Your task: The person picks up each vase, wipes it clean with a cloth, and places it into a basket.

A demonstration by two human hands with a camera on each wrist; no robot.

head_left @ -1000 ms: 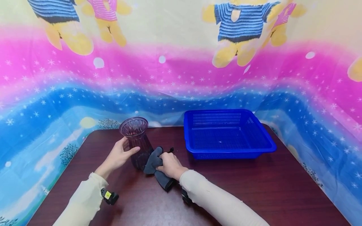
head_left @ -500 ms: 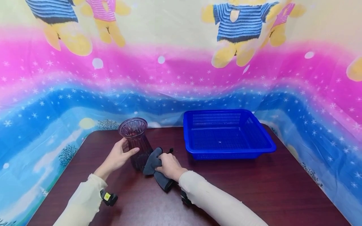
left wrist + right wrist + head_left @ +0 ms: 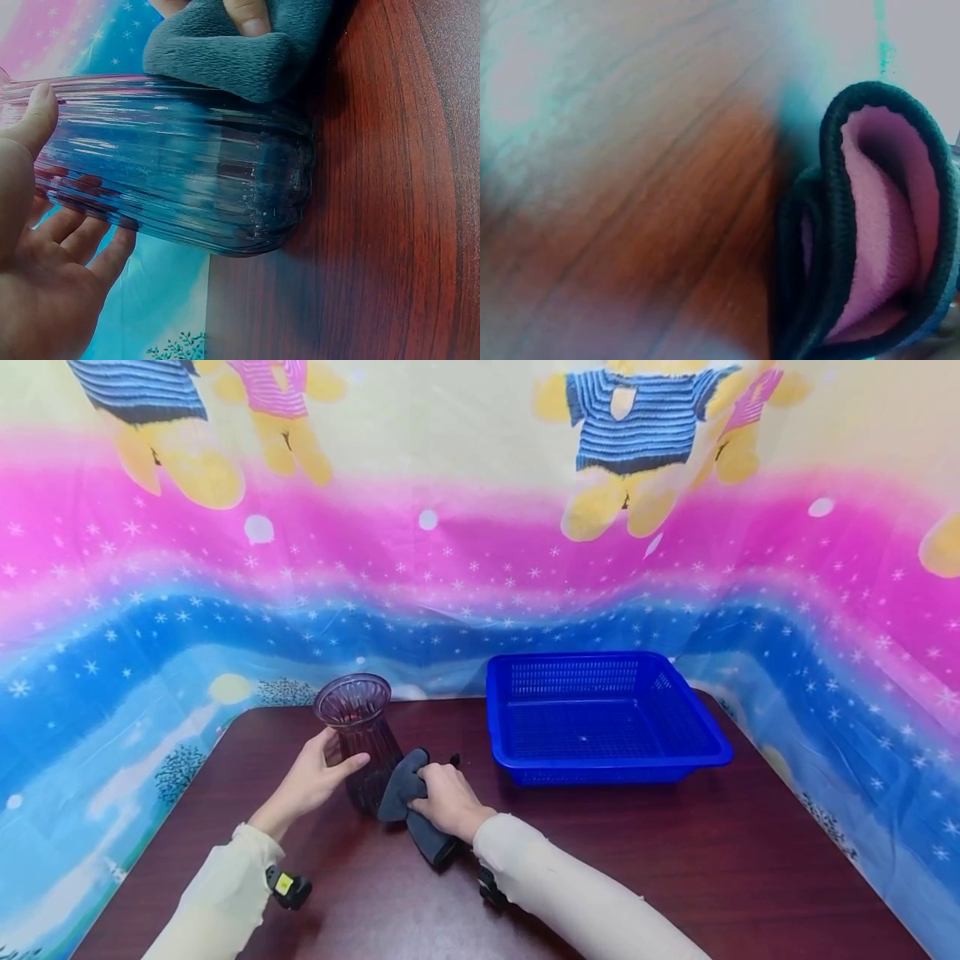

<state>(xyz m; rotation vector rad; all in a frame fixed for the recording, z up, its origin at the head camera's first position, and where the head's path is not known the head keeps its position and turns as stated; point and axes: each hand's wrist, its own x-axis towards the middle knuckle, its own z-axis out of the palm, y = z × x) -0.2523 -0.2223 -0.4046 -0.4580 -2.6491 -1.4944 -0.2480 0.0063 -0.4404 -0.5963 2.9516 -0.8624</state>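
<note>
A purple-tinted, ribbed glass vase stands on the table with its flared mouth up. My left hand grips it around the middle, thumb on the near side and fingers behind, as the left wrist view shows through the glass. My right hand holds a bunched dark grey cloth against the lower right side of the vase. In the left wrist view the cloth touches the glass near the base. Folds of the cloth show a pink inner face in the right wrist view; the right fingers are mostly hidden there.
A blue plastic basket with slotted walls stands on the back right of the dark red-brown table. A patterned curtain hangs behind the table and along both sides.
The right hand and cloth have shifted very slightly left against the vase. The left hand keeps its grip, and the vase and basket stay where they were.
</note>
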